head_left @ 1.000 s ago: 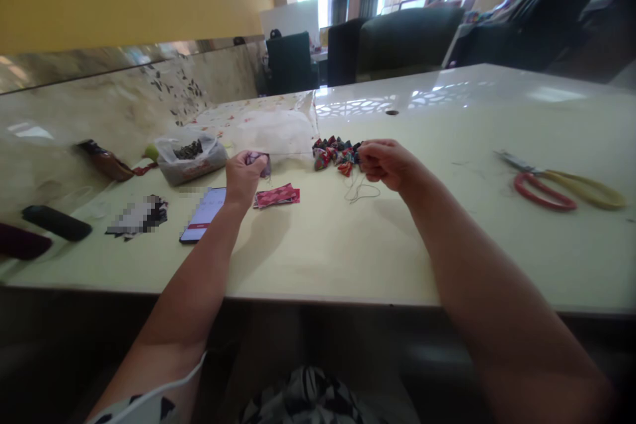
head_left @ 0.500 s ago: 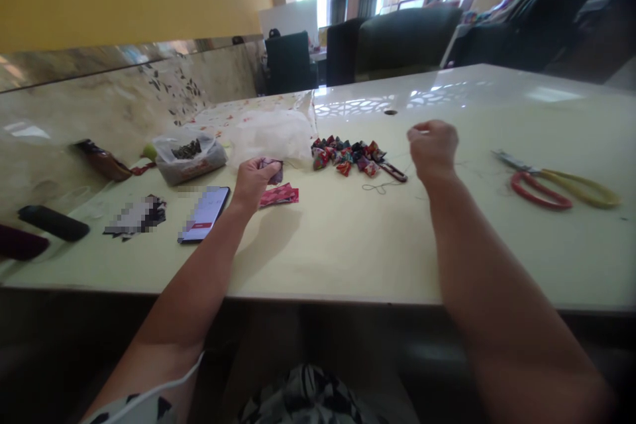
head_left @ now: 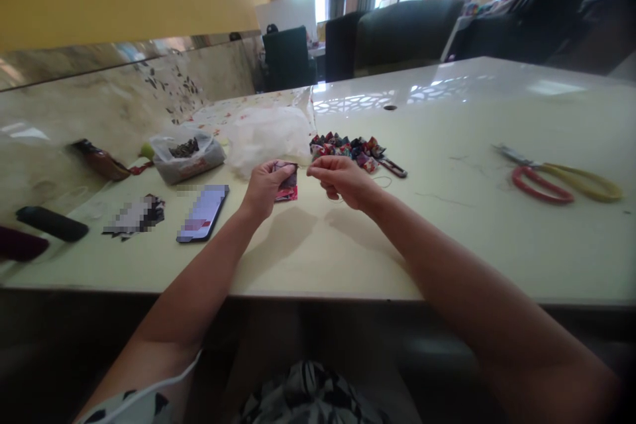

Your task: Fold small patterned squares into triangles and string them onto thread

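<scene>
Head view, 1 frame. Table point(head_left: 447, 238) pale, glossy, seen from its near edge.

Left hand point(head_left: 265, 185): raised just over the table centre, fingers closed around a small patterned fabric piece point(head_left: 287, 177). Piece pinched between thumb and fingertips, dark purple with a red underside showing at 6 o'clock. More red fabric point(head_left: 287, 194) is seen just below the hand; whether it lies on the table or belongs to the held piece cannot be told.

Right hand point(head_left: 340, 179): at 3 o'clock of the left hand, just beside it, fingertips nearly meeting the fabric piece. Fingers curled shut in a pinch. A thin thread point(head_left: 382, 180) loops out on the table at 3 o'clock of this hand; whether a needle is held cannot be told, too small.

Pile of small folded fabric shapes point(head_left: 345, 146): on the table at 12 o'clock of the right hand, near but apart. A small dark tool point(head_left: 395, 168) lies at the pile's 4 o'clock end.

Clear plastic bag point(head_left: 271, 132): at 12 o'clock of the left hand. A 2nd bag with dark contents point(head_left: 185, 156) at 10 o'clock.

Phone point(head_left: 203, 213): flat on the table at 8 o'clock of the left hand.

Scissors point(head_left: 561, 179), red and yellow handles: well apart at 3 o'clock, flat on the table.
</scene>
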### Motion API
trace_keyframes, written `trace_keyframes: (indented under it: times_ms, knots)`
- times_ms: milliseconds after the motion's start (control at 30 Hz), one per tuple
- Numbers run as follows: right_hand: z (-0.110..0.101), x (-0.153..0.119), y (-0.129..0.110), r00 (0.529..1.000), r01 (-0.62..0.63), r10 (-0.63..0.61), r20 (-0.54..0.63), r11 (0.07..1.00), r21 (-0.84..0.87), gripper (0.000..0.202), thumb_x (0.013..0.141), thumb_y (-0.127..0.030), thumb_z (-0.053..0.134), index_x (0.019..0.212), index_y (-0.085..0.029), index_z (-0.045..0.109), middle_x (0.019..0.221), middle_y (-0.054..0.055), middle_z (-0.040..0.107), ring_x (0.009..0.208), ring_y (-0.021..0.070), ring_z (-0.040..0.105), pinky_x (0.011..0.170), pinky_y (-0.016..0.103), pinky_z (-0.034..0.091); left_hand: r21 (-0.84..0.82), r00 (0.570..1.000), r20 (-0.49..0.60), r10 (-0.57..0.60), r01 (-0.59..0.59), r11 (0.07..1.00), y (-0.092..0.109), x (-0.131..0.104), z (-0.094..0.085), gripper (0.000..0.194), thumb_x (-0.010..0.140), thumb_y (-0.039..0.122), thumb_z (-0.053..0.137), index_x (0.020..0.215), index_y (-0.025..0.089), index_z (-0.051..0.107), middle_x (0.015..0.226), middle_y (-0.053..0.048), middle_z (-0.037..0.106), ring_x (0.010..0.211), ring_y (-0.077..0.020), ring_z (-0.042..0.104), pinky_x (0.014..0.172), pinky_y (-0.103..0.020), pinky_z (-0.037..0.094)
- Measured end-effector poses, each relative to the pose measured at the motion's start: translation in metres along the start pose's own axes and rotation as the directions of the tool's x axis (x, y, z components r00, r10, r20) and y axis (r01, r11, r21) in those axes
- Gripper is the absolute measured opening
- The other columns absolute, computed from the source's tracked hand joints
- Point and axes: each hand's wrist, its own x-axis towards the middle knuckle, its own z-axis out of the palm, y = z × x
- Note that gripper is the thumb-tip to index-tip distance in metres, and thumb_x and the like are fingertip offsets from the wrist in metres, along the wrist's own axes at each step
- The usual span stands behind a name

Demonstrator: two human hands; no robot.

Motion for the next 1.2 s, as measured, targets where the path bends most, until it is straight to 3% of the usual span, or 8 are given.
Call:
trace_keyframes:
  times_ms: [100, 233, 400, 700, 800, 900, 1067, 1200]
  knots:
    - [0.006, 0.001, 0.005, 0.994, -0.069, 0.065, 0.093, 0.997, 0.036, 0.020, 0.081, -0.030, 0.078, 0.090, -0.018, 0.066, 0.056, -0.009, 0.034, 0.048, 0.0055, 0.025, 0.042, 0.020, 0.021, 0.007, 0.999, -0.018, -0.031, 0.031, 0.999, -0.005, -0.002, 0.002, 0.031, 0.061, 0.035, 0.082, 0.080, 0.016, 0.068, 0.066, 0.003, 0.061, 0.054, -0.0088, 0.055, 0.051, -0.022, 0.048]
    - [0.018, -0.001, 0.012, 0.972, -0.148, 0.127, 0.199, 0.985, 0.094, 0.026, 0.076, -0.031, 0.080, 0.075, -0.018, 0.059, 0.054, -0.010, 0.031, 0.047, 0.0048, 0.021, 0.043, 0.020, 0.017, 0.007, 0.999, -0.037, -0.014, 0.015, 1.000, -0.009, -0.004, 0.004, 0.029, 0.063, 0.037, 0.080, 0.078, 0.017, 0.065, 0.061, 0.005, 0.056, 0.048, -0.0085, 0.050, 0.046, -0.023, 0.046]
    - [0.007, -0.001, 0.005, 0.980, -0.155, 0.149, 0.133, 0.987, 0.034, 0.026, 0.079, -0.031, 0.077, 0.071, -0.018, 0.056, 0.051, -0.009, 0.029, 0.047, 0.0052, 0.021, 0.044, 0.020, 0.019, -0.035, 0.992, -0.114, 0.049, -0.053, 0.998, -0.006, 0.003, 0.000, 0.027, 0.062, 0.032, 0.081, 0.075, 0.016, 0.064, 0.062, 0.005, 0.054, 0.051, -0.0067, 0.049, 0.047, -0.020, 0.045]
    - [-0.028, 0.003, -0.013, 0.997, -0.081, 0.078, 0.025, 0.987, 0.142, 0.045, 0.086, -0.031, 0.068, 0.064, -0.023, 0.030, 0.053, -0.010, 0.018, 0.047, 0.0055, 0.012, 0.042, 0.022, 0.010, 0.034, 0.994, -0.097, -0.049, 0.053, 0.998, -0.010, 0.005, -0.004, 0.033, 0.060, 0.034, 0.083, 0.082, 0.016, 0.066, 0.065, 0.004, 0.059, 0.053, -0.0078, 0.054, 0.052, -0.023, 0.052]
    - [-0.035, 0.003, -0.020, 0.996, -0.050, 0.064, -0.062, 0.975, 0.216, 0.042, 0.085, -0.024, 0.061, 0.063, -0.023, 0.025, 0.052, -0.009, 0.018, 0.046, 0.0063, 0.010, 0.042, 0.023, 0.012, 0.033, 0.994, -0.090, -0.062, 0.065, 0.997, -0.010, 0.005, -0.005, 0.034, 0.058, 0.033, 0.084, 0.080, 0.015, 0.067, 0.065, 0.003, 0.059, 0.054, -0.0082, 0.055, 0.054, -0.023, 0.052]
    - [-0.046, 0.004, -0.026, 0.971, 0.034, 0.028, -0.237, 0.968, 0.251, 0.041, 0.084, -0.022, 0.054, 0.062, -0.023, 0.020, 0.050, -0.008, 0.017, 0.045, 0.0073, 0.011, 0.043, 0.025, 0.016, 0.040, 0.995, -0.055, -0.077, 0.080, 0.996, -0.010, 0.005, -0.004, 0.032, 0.057, 0.033, 0.085, 0.075, 0.014, 0.065, 0.063, 0.003, 0.059, 0.054, -0.0072, 0.053, 0.054, -0.022, 0.051]
    - [-0.080, 0.007, -0.030, 0.890, 0.138, -0.088, -0.447, 0.987, 0.080, 0.041, 0.088, -0.029, 0.049, 0.064, -0.025, 0.016, 0.049, -0.007, 0.014, 0.046, 0.0102, 0.012, 0.044, 0.027, 0.023, 0.090, 0.994, 0.000, -0.110, 0.109, 0.990, -0.009, 0.003, -0.002, 0.026, 0.059, 0.030, 0.082, 0.068, 0.015, 0.063, 0.059, 0.003, 0.057, 0.051, -0.0063, 0.050, 0.049, -0.019, 0.044]
    - [-0.115, 0.006, -0.029, 0.809, 0.175, -0.090, -0.581, 0.980, 0.091, 0.040, 0.091, -0.028, 0.044, 0.063, -0.025, 0.016, 0.048, -0.006, 0.013, 0.046, 0.0120, 0.014, 0.047, 0.028, 0.024, 0.104, 0.992, -0.004, -0.122, 0.122, 0.987, -0.008, 0.002, -0.002, 0.024, 0.059, 0.028, 0.081, 0.067, 0.016, 0.062, 0.058, 0.003, 0.056, 0.050, -0.0065, 0.050, 0.049, -0.019, 0.044]
